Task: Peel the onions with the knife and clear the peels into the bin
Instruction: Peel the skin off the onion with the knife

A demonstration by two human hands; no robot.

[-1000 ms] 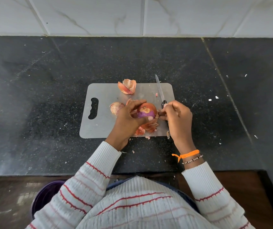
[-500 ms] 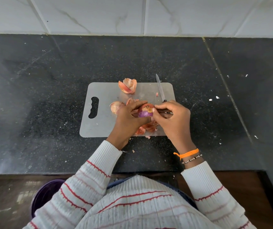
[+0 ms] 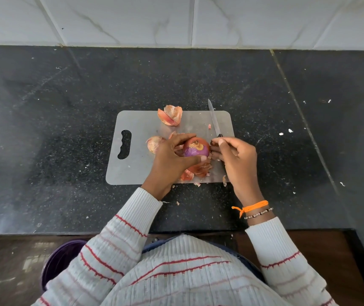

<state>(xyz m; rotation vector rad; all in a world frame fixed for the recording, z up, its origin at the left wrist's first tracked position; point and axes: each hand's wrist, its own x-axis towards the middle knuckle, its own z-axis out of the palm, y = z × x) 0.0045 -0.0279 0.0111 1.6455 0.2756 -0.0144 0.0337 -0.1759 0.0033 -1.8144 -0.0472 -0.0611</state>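
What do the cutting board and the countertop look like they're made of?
The cutting board looks like thin plastic, or possibly metal: flat, pale grey, matte, with a cut-out handle slot. The countertop looks like polished black granite: dark, finely speckled, with soft reflections and a visible seam between slabs.

Left hand [image 3: 172, 157] fingers curled round onion [image 3: 196, 147]; right hand [image 3: 235, 156] grips knife [image 3: 215, 120] handle, blade pointing toward tabletop's far edge.
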